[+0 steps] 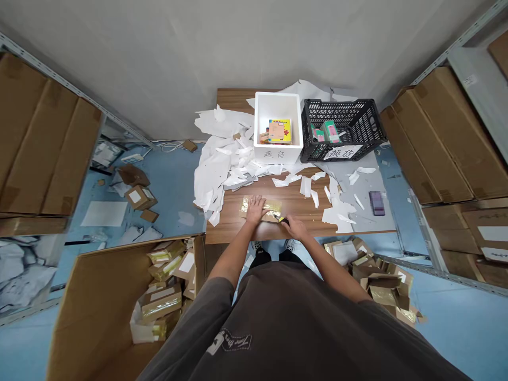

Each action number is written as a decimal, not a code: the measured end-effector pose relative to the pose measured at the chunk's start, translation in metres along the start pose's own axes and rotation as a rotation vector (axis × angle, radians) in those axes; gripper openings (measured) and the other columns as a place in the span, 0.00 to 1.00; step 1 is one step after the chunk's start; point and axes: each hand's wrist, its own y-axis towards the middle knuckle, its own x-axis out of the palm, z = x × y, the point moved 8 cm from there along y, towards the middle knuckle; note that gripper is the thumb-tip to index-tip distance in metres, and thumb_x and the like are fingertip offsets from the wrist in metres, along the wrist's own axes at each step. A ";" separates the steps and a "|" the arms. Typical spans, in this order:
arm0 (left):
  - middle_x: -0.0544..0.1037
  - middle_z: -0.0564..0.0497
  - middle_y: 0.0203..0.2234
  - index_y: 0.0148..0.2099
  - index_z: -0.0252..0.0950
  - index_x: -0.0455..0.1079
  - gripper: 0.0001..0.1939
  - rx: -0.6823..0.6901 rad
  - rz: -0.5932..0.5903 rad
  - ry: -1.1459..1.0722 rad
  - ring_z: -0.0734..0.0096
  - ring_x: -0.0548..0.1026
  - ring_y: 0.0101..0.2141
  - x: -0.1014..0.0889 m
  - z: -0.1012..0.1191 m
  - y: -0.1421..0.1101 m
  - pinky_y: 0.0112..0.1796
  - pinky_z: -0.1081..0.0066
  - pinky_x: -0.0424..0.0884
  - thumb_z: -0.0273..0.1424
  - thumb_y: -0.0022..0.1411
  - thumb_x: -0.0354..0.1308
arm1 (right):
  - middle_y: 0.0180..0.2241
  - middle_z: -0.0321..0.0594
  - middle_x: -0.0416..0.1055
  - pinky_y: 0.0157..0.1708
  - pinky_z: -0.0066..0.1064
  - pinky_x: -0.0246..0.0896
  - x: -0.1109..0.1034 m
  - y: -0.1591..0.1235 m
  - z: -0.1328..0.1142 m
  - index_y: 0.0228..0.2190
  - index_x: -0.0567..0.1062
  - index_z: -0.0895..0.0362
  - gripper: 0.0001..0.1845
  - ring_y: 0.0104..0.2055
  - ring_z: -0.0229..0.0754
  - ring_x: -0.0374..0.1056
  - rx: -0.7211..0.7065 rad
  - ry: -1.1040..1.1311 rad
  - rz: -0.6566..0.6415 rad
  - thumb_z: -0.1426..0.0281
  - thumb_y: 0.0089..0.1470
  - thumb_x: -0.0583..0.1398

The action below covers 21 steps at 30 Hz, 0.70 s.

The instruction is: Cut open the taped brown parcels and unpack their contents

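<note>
A small brown parcel wrapped in yellow tape [265,207] lies near the front edge of the wooden table [238,227]. My left hand [255,208] rests flat on its left part with fingers spread. My right hand [294,226] is closed around a small yellow-and-black cutter [281,218], its tip touching the parcel's right end.
White paper scraps [222,159] cover the table's back and left. A white foam box [278,127] with coloured packs and a black crate [341,129] stand at the back. A purple item [377,202] lies at right. Cartons of parcels [166,286] flank me on the floor; shelves hold boxes.
</note>
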 end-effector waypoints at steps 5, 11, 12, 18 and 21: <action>0.64 0.40 0.75 0.74 0.41 0.66 0.32 0.006 -0.014 -0.022 0.45 0.52 0.77 0.007 -0.001 0.002 0.75 0.42 0.44 0.46 0.74 0.59 | 0.58 0.47 0.79 0.52 0.36 0.64 -0.006 -0.006 0.002 0.59 0.71 0.50 0.19 0.57 0.55 0.76 -0.029 0.027 0.001 0.56 0.76 0.54; 0.61 0.40 0.76 0.74 0.40 0.65 0.32 0.003 -0.048 -0.048 0.45 0.48 0.78 0.011 -0.001 0.000 0.76 0.41 0.41 0.45 0.74 0.59 | 0.58 0.50 0.77 0.52 0.37 0.64 -0.003 0.004 -0.010 0.58 0.71 0.51 0.19 0.55 0.55 0.75 0.017 -0.037 0.016 0.55 0.76 0.53; 0.61 0.41 0.76 0.74 0.40 0.66 0.31 0.004 -0.045 -0.046 0.45 0.48 0.78 0.010 -0.001 0.000 0.76 0.42 0.41 0.45 0.75 0.57 | 0.58 0.50 0.76 0.52 0.37 0.64 0.000 0.007 -0.013 0.58 0.71 0.51 0.19 0.55 0.55 0.75 0.026 -0.049 0.023 0.55 0.76 0.53; 0.65 0.41 0.74 0.73 0.42 0.67 0.30 -0.015 -0.022 -0.049 0.46 0.52 0.77 0.011 -0.004 -0.001 0.76 0.42 0.42 0.47 0.75 0.57 | 0.57 0.60 0.73 0.49 0.42 0.64 -0.029 0.000 0.064 0.57 0.69 0.55 0.20 0.52 0.57 0.75 0.427 0.083 0.243 0.56 0.78 0.49; 0.67 0.41 0.73 0.71 0.42 0.69 0.29 -0.020 0.022 -0.079 0.45 0.54 0.77 0.012 -0.005 0.000 0.75 0.41 0.43 0.46 0.74 0.60 | 0.57 0.65 0.73 0.51 0.47 0.63 -0.049 -0.006 0.110 0.55 0.71 0.57 0.19 0.53 0.63 0.74 0.407 0.160 0.301 0.58 0.75 0.52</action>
